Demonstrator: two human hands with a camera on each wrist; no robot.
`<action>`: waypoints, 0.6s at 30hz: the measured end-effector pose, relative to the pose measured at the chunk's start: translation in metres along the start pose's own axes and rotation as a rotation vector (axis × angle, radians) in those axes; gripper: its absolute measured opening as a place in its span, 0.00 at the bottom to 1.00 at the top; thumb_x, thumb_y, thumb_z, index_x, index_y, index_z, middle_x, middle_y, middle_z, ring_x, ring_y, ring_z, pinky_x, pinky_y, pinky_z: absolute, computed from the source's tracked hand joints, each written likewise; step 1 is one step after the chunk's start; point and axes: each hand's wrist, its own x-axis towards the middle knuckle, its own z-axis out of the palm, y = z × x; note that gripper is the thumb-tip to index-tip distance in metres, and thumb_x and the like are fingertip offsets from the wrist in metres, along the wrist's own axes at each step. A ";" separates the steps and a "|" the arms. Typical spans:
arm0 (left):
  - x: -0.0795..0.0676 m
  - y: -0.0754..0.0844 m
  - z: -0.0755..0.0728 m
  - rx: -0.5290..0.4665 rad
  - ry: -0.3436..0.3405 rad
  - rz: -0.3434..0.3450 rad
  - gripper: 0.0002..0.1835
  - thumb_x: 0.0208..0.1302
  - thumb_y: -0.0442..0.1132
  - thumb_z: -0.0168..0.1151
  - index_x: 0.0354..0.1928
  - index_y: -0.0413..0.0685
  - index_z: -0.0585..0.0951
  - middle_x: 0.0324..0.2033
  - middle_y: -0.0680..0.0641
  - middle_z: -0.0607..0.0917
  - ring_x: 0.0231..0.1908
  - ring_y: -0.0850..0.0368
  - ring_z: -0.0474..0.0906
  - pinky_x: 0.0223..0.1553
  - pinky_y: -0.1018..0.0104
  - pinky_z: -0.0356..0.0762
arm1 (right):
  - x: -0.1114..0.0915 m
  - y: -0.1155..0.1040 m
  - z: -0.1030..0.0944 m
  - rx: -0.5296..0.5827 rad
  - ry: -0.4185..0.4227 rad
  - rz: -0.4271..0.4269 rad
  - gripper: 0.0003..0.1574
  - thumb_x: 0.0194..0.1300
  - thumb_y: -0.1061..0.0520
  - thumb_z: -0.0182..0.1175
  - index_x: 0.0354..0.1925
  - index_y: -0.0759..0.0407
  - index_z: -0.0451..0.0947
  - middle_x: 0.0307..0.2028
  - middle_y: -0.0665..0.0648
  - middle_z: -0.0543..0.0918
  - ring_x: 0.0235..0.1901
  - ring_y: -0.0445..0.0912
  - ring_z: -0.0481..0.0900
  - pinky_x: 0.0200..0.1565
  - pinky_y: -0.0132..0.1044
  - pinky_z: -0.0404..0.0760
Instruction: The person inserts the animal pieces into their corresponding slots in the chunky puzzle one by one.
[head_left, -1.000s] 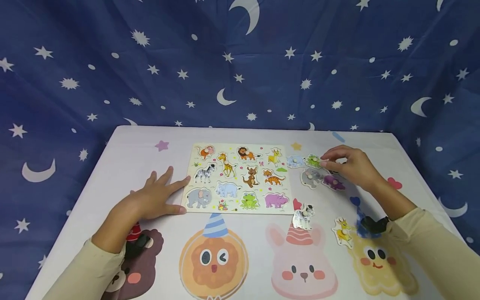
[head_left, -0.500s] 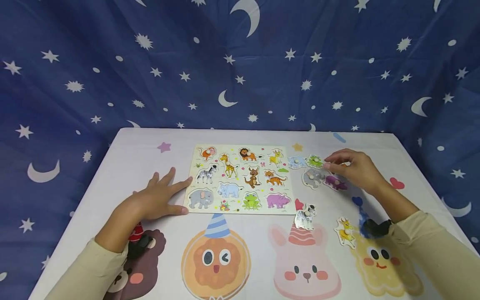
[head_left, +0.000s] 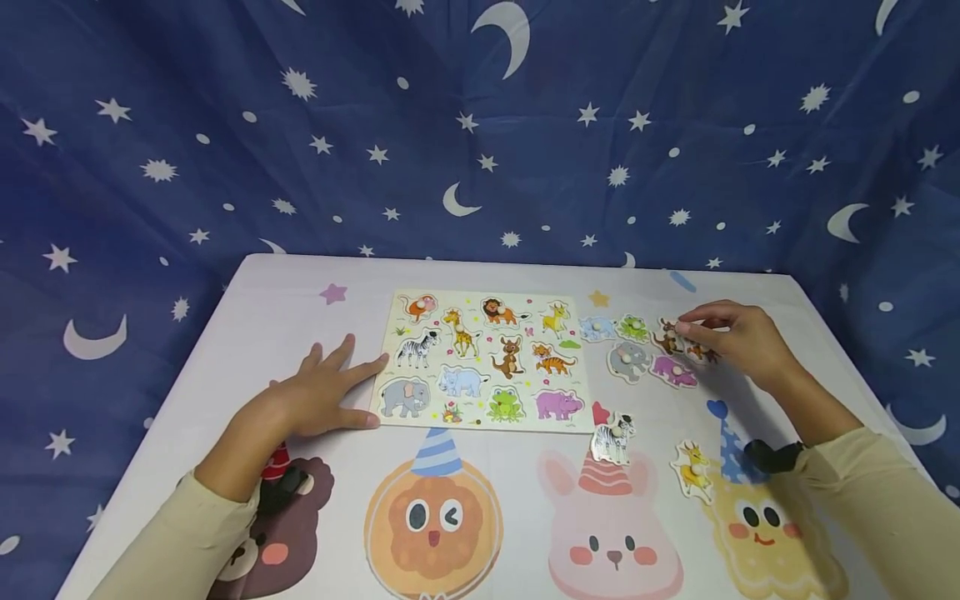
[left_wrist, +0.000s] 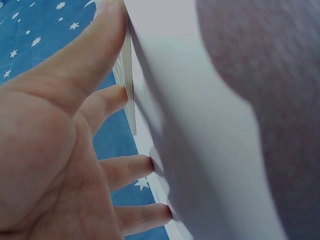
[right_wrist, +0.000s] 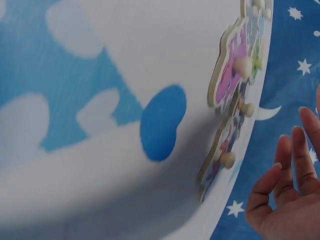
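Behind the board [head_left: 529,419], blue star-and-moon curtain [head_left: 375,100]; beneath it, white counter [head_left: 292,308] with cartoon prints [head_left: 433,523]. Judged step: choosing a piece from the loose group right of the board. Left hand [head_left: 318,392]: at the board's left edge, touching with thumb and index, fingers spread, probably for steadying. Right hand [head_left: 738,337]: right of the board, at kangaroo [head_left: 666,337] and tiger [head_left: 703,356], fingers apart and slightly bent, apparently gripping nothing. Next: seems to call for a pinch on one knob [right_wrist: 227,160], then a straight lift. Also loose right of the board: rhino [head_left: 597,327], frog [head_left: 633,327], elephant [head_left: 630,362], hippo [head_left: 672,371]; at its near right corner, zebra [head_left: 613,439]; farther right and nearer, deer [head_left: 693,471]. Recesses [head_left: 505,406] in the board: monkey [head_left: 417,307], lion [head_left: 498,312], giraffe [head_left: 460,333], all with knobs up; elsewhere only printed pictures [head_left: 558,406], so judged unfilled.
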 end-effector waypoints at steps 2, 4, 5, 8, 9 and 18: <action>0.000 0.000 0.000 -0.001 0.001 0.001 0.52 0.54 0.70 0.69 0.79 0.69 0.60 0.80 0.32 0.46 0.75 0.16 0.37 0.49 0.05 0.49 | 0.001 0.003 0.000 -0.011 0.004 0.011 0.36 0.65 0.32 0.66 0.56 0.58 0.84 0.57 0.62 0.80 0.51 0.54 0.74 0.34 0.35 0.84; 0.000 0.001 0.000 -0.001 -0.002 0.001 0.52 0.53 0.71 0.69 0.79 0.69 0.60 0.80 0.32 0.46 0.75 0.16 0.37 0.49 0.05 0.49 | 0.001 0.005 0.000 -0.015 0.006 0.017 0.35 0.66 0.33 0.66 0.56 0.58 0.84 0.56 0.62 0.81 0.48 0.53 0.74 0.32 0.36 0.84; 0.000 0.001 0.000 -0.001 -0.004 0.002 0.52 0.53 0.71 0.69 0.79 0.69 0.60 0.80 0.32 0.46 0.75 0.16 0.37 0.49 0.05 0.49 | 0.001 0.006 0.001 -0.013 0.006 0.019 0.34 0.66 0.34 0.66 0.56 0.58 0.84 0.55 0.63 0.81 0.47 0.53 0.74 0.31 0.36 0.84; 0.000 0.002 0.000 0.003 -0.009 0.005 0.52 0.54 0.71 0.68 0.79 0.70 0.60 0.80 0.32 0.45 0.75 0.16 0.37 0.49 0.05 0.49 | 0.002 0.010 0.002 -0.005 -0.004 0.020 0.34 0.67 0.35 0.66 0.56 0.59 0.84 0.55 0.64 0.81 0.45 0.54 0.75 0.30 0.36 0.84; 0.000 0.002 0.000 0.004 -0.010 0.004 0.52 0.54 0.71 0.68 0.79 0.70 0.60 0.80 0.32 0.45 0.75 0.16 0.37 0.49 0.05 0.49 | 0.003 0.011 0.003 -0.006 -0.008 0.020 0.33 0.67 0.35 0.66 0.56 0.59 0.84 0.55 0.64 0.81 0.45 0.54 0.75 0.30 0.36 0.83; 0.000 0.001 0.000 0.009 0.000 0.002 0.52 0.54 0.70 0.69 0.79 0.69 0.60 0.80 0.32 0.46 0.75 0.16 0.37 0.49 0.05 0.50 | 0.011 0.019 0.003 -0.059 -0.023 0.034 0.33 0.67 0.36 0.66 0.56 0.59 0.84 0.55 0.66 0.82 0.46 0.54 0.73 0.30 0.34 0.77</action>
